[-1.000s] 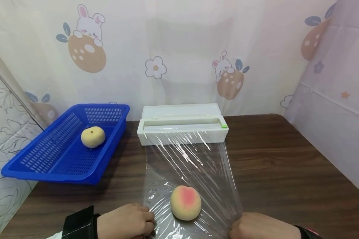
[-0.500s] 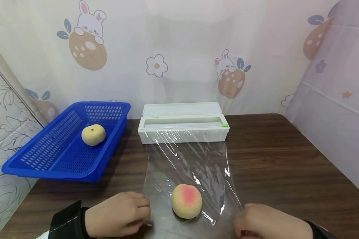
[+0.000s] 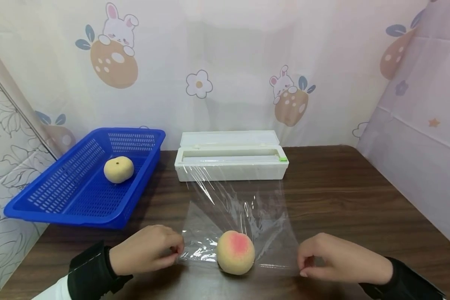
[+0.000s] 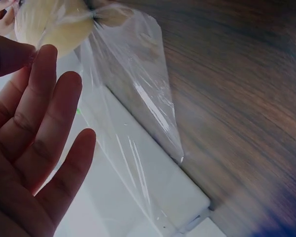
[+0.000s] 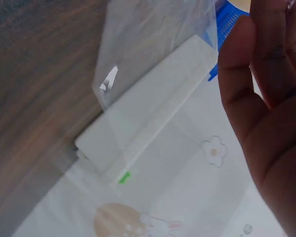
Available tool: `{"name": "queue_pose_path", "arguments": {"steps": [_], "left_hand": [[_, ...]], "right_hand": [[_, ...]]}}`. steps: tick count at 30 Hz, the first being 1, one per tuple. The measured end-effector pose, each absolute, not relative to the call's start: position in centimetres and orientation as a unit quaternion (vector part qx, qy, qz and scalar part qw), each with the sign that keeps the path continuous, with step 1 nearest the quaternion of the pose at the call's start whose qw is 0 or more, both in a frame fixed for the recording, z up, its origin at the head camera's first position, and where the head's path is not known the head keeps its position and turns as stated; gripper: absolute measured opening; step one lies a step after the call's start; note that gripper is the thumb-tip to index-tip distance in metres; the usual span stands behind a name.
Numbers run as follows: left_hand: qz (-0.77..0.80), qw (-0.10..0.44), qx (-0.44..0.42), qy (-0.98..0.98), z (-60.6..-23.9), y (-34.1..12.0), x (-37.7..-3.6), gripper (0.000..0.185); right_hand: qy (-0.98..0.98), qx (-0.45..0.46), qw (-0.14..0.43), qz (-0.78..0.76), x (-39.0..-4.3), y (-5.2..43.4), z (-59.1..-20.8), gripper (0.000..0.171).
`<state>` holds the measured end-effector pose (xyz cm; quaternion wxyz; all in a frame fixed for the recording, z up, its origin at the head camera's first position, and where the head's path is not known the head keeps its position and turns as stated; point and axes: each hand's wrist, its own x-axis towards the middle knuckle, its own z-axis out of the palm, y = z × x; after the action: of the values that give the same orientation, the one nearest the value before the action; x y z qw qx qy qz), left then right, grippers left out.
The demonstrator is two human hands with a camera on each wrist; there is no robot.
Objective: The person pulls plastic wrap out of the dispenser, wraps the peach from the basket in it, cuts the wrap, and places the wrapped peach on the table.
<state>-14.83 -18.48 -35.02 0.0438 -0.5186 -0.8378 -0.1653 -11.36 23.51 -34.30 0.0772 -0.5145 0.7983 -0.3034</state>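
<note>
now | peach: round, yellow, pink blush | cling film: clear, crinkled

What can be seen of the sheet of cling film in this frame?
The cling film is a clear, thin, wrinkled sheet with bright glints, running from the open white dispenser box toward the person across the dark wooden table. A peach sits on its near end. The left hand pinches its near left corner, the right hand its near right corner.
</note>
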Motion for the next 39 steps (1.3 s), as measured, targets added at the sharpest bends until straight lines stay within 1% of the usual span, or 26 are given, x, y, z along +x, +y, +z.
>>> {"name": "queue_pose_path", "arguments": {"steps": [6, 14, 21, 26, 34, 39], "left_hand": [[-0.16, 0.039, -0.531, -0.831, -35.5, -18.3, -15.3, 0.019], [-0.134, 0.047, -0.538, -0.831, -36.5, -17.8, -16.1, 0.019], [-0.118, 0.0, -0.525, -0.843, -36.7, -17.2, -16.4, 0.018], [-0.115, -0.011, -0.523, -0.844, -36.9, -17.2, -16.5, 0.019], [-0.111, -0.011, -0.526, -0.843, -36.8, -17.1, -16.6, 0.02], [-0.113, -0.019, -0.52, -0.846, -36.3, -17.2, -16.9, 0.014]], "right_hand": [[0.801, -0.483, 0.111, -0.336, -12.2, 23.5, -35.6, 0.018], [0.818, -0.442, 0.135, -0.343, -12.9, 23.4, -36.8, 0.013], [0.837, -0.402, 0.158, -0.336, -13.0, 23.0, -37.5, 0.013], [0.847, -0.381, 0.171, -0.329, -12.9, 22.7, -37.6, 0.015], [0.847, -0.38, 0.171, -0.33, -12.9, 22.4, -37.7, 0.013], [0.843, -0.381, 0.146, -0.352, -13.3, 23.1, -37.0, 0.001]]}}
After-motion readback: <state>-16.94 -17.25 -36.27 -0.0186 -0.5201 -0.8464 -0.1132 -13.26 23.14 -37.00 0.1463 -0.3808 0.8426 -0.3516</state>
